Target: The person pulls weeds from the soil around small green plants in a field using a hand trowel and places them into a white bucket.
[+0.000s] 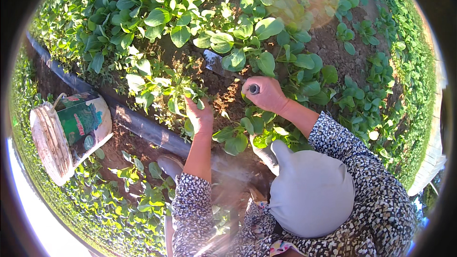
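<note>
My left hand (200, 116) closes around a small bunch of green leafy plants (178, 91), just above the soil. In my right hand (267, 94) is the round handle (254, 89) of a hand tool, its end facing up. A flat metal blade (213, 60), partly covered by leaves and soil, lies beyond that fist and appears to belong to the tool. Broad-leaved seedlings (237, 144) grow close beneath my right wrist. Loose brown soil (226, 96) shows between the two hands.
A dirty white plastic bucket (51, 142) with a printed green label lies tilted on the left. Beside it a dark irrigation hose (150, 132) runs diagonally. Dense leafy greens (117, 18) fill the far side. A rounded light grey cloth shape (314, 192) covers the lower middle.
</note>
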Demonstrator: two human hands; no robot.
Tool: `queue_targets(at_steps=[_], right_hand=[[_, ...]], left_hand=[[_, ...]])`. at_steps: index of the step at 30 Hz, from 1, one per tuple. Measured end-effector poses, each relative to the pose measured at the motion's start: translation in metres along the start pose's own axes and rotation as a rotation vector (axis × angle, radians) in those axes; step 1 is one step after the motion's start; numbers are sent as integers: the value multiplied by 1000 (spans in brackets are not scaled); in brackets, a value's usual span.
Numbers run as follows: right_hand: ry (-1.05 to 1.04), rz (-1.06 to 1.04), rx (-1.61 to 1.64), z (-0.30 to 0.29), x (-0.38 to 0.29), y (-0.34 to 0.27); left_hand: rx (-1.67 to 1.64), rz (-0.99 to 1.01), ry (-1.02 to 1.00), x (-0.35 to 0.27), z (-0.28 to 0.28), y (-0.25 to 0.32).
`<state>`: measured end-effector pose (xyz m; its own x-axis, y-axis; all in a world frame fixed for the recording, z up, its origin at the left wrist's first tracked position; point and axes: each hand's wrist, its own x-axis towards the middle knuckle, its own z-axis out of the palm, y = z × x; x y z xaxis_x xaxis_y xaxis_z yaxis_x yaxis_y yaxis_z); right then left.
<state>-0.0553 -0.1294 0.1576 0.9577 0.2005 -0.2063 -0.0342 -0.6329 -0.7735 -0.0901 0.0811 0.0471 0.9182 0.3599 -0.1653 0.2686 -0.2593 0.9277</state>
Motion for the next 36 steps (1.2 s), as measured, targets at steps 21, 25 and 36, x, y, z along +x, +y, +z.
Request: queue_targets(at_steps=[21,25,36], right_hand=[[30,154,540,6,12,7],[-113,250,414,-1,-21,-3],[-279,-54,-212,12,-7,-31]], left_hand=[[-280,-257,50,47,-15,73],[-459,-243,213,1,-49,39],[113,-399,194,50,-29,20]])
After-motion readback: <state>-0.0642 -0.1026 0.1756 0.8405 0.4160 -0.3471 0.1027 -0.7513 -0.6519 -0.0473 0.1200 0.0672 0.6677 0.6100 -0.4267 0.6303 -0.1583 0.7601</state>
